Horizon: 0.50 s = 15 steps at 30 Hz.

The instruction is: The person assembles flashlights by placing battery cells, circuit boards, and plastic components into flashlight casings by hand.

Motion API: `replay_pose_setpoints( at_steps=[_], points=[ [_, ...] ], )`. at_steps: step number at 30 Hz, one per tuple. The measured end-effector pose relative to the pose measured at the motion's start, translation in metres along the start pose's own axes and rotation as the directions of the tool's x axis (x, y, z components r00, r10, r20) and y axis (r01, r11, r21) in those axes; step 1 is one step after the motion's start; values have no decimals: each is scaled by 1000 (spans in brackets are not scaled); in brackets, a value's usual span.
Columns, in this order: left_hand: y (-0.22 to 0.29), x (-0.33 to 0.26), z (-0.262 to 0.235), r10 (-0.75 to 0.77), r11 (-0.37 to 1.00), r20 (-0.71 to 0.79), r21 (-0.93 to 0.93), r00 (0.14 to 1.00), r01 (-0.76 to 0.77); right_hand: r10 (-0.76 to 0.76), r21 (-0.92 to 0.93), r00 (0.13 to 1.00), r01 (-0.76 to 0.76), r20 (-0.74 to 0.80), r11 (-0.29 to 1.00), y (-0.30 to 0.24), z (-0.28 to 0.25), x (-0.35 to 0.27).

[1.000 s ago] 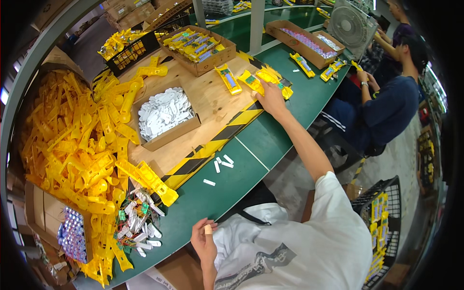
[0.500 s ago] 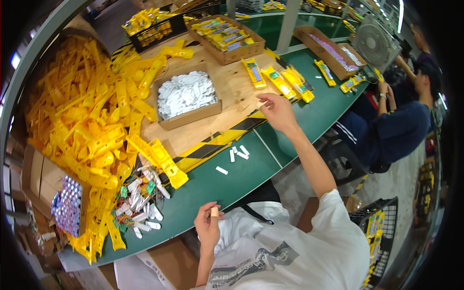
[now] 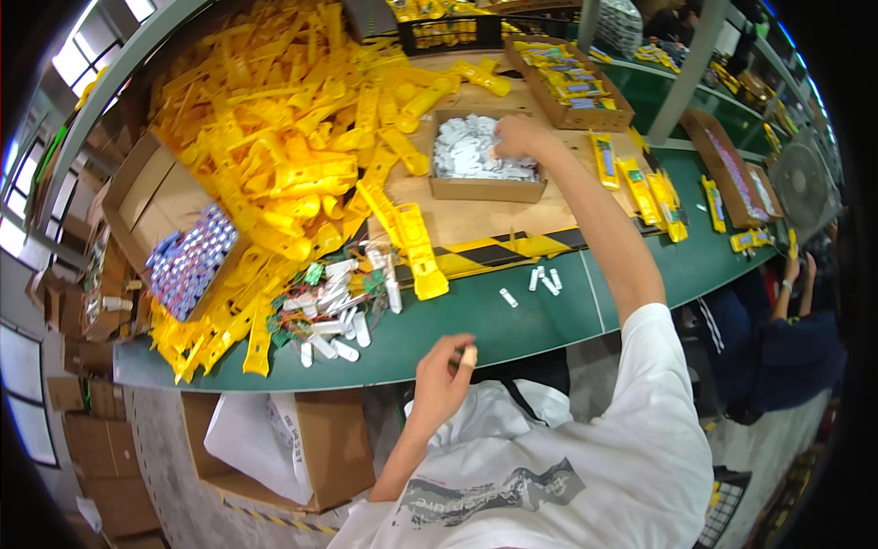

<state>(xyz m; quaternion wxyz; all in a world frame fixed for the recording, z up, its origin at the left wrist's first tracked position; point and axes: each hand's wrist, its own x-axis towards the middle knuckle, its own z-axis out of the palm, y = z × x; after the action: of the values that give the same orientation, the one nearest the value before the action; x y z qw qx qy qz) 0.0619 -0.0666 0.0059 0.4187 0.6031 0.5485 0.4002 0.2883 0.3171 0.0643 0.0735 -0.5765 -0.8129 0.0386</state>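
over the cardboard box of small white pieces, the right hand reaches in, fingers curled on them. near the table edge, the left hand pinches a small pale stub, upright. yellow plastic parts pile beside; loose white pieces lie between.

Right arm outstretched, left hand loosely curled.
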Motion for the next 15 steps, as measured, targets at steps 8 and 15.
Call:
replay_pose_setpoints(
  at_steps=[8, 15],
  points=[
    [1, 75, -7, 238, 696, -377, 709, 895, 114, -40, 63, 978, 54, -205, 997, -43, -1, -31],
    [-23, 42, -10, 323, 894, -339, 416, 883, -167, -285, 601, 913, 406, -291, 689, -143, -19, -89]
  ],
)
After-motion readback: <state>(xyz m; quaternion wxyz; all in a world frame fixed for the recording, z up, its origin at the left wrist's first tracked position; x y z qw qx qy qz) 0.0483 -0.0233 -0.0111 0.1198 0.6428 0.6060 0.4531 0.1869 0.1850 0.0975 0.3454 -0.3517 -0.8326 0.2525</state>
